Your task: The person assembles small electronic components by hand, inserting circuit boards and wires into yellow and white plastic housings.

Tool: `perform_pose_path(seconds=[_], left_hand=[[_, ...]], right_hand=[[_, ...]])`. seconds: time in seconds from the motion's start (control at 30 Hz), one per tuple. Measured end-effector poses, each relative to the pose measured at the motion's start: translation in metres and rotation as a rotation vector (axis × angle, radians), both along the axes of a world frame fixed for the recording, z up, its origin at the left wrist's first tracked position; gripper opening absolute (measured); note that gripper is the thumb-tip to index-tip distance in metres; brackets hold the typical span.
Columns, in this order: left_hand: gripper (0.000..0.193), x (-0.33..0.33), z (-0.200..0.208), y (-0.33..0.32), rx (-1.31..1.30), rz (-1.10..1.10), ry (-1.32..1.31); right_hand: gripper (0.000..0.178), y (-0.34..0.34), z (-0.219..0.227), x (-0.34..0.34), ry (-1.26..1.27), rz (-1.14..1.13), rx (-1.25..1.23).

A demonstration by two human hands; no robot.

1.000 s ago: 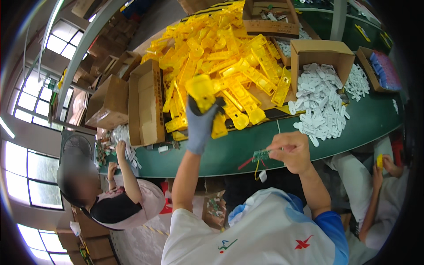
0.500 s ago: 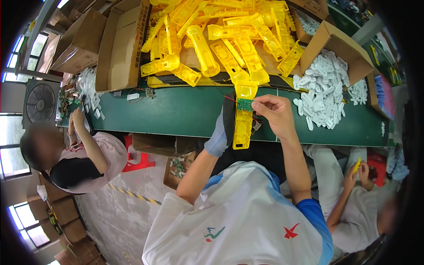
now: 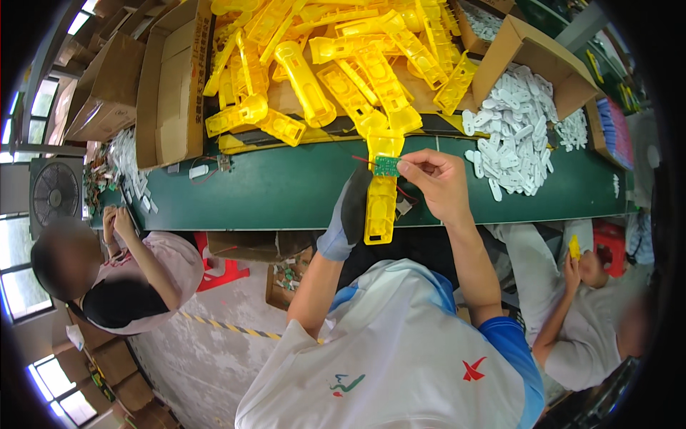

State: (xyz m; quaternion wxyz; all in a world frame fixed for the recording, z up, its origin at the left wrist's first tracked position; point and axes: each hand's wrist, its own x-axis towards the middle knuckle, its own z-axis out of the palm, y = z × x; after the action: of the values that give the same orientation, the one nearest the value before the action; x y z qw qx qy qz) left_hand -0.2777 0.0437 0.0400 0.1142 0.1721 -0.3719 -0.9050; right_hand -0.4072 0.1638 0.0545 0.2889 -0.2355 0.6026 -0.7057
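Observation:
My left hand [image 3: 348, 213], in a grey-and-black glove, is closed along the left side of a long yellow plastic housing [image 3: 381, 209]. The housing's hollow inside faces up, over the front edge of the bench. A small green circuit board [image 3: 386, 166] is pinched between the thumb and fingers of my right hand [image 3: 437, 183]. It lies over the upper part of the housing; whether it touches the plastic I cannot tell. Red wires run from the board, one leftward and one down the housing's right side. Beneath that wire a small dark part [image 3: 404, 206] sits near the bench edge.
A heap of yellow housings [image 3: 307, 86] fills the back of the green bench [image 3: 271, 179]. White plastic pieces [image 3: 511, 132] spill from a carton [image 3: 525, 61] at right. An open carton [image 3: 171, 93] stands at left. Co-workers sit at both sides, the right one holding a yellow piece [image 3: 574, 247].
The view has shifted slightly. My left hand still holds the housing and my right hand still pinches the board, which is tilted a little differently over it.

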Motion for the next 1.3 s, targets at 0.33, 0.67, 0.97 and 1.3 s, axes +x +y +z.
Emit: perform_pose_path(seconds=[0.33,0.67,0.97,1.3], left_hand=[[0.029,0.0,-0.021,0.009,-0.462,0.113,-0.056],[0.027,-0.006,-0.038,0.002,-0.552,0.019,-0.124],[0.031,-0.006,-0.034,0.004,-0.279,0.076,-0.116],[0.037,-0.005,-0.036,0.004,-0.285,0.198,-0.266]], right_hand=[[0.014,0.001,-0.018,0.008,-0.003,-0.043,0.072],[0.017,0.003,-0.016,0.006,-0.055,0.06,0.172],[0.017,-0.002,-0.021,0.008,-0.16,0.112,0.099],[0.021,0.031,-0.02,0.016,-0.063,-0.061,0.14]])
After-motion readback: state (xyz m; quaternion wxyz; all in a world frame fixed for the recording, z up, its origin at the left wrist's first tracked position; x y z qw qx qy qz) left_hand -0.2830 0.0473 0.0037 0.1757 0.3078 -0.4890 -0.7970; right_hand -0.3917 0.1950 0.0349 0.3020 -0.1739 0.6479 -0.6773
